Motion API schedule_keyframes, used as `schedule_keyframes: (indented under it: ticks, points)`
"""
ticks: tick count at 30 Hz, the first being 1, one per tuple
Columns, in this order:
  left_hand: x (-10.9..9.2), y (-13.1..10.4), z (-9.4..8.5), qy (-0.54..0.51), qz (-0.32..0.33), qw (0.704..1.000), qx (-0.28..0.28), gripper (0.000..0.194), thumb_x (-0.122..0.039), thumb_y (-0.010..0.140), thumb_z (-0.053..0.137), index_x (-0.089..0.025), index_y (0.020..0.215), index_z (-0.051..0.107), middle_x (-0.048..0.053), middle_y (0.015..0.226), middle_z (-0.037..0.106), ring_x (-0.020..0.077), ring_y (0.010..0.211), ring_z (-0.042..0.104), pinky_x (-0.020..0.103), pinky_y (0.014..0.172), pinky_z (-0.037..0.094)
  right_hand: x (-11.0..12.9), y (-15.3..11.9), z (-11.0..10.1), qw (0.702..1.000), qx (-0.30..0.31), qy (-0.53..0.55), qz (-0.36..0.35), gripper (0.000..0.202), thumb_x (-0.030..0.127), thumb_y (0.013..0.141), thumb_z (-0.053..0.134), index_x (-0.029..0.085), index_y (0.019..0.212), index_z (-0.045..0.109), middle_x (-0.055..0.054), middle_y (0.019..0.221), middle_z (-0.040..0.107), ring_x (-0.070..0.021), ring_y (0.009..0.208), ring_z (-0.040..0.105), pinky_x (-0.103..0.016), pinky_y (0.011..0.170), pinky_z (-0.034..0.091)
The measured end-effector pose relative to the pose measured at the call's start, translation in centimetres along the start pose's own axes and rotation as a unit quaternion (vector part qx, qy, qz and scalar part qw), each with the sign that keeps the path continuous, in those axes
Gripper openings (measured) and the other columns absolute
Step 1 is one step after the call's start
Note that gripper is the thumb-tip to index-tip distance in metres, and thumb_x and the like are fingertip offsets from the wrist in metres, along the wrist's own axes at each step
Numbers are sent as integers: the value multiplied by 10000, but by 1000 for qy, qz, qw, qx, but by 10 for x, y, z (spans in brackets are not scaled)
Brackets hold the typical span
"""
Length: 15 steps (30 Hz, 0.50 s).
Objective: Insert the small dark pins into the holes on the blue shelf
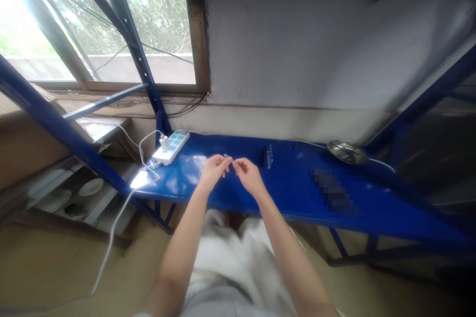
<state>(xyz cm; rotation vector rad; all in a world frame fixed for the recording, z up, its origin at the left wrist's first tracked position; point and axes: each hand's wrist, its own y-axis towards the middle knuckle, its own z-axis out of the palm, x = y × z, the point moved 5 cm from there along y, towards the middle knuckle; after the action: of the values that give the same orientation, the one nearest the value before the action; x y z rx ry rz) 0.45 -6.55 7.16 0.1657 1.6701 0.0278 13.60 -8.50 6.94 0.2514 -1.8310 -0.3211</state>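
Power strip (pixel 178 142): white with blue sockets, around 9-10 o'clock from the hands, plug in it, on the blue table (pixel 288 190).
Left hand (pixel 213 172): fingertips pinched, looks like it's got the small piece.
Small piece (pixel 226 156): tiny, pale, at the left fingertips, above the table. Probably light and kinda slick; can't tell if it's stiff, maybe fragile, so I'd go soft and grab the edges with thumb and index.
Right hand (pixel 248 174): thumb and finger drawn in beside it, can't tell if they're gripping anything.
Black item (pixel 264 156) + clear knobbly strip (pixel 269 156): side by side, 3 o'clock.
Shiny metal dish (pixel 347 152): farther out, also 3ish.
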Motion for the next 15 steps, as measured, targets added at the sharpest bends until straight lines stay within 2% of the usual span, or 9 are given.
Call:
schedule_keyframes:
  ticks: [8,12,15]
  points:
    - [-4,2,4,42,41,998,-2,349,-491,707,594,-143,728,590,-13,553,562,49,418,433,169,418,344,-5,0,2,998,57,-13,11,251,404,773,531,172,819,614,-35,777,625,-141,675,547,-277,659,435]
    - [-7,2,9,74,64,995,21,335,-480,726,574,-146,750,602,-10,597,565,50,432,445,168,416,346,-5,2,-1,999,49,-18,3,273,431,767,530,170,783,606,-13,694,603,-129,613,516,-256,592,413]
    - [-5,5,14,54,65,996,34,329,-473,749,550,-147,774,583,-18,606,539,42,431,437,161,415,346,-5,4,-2,998,40,-45,-14,294,450,767,519,169,702,577,-6,647,578,-120,570,487,-243,549,387]
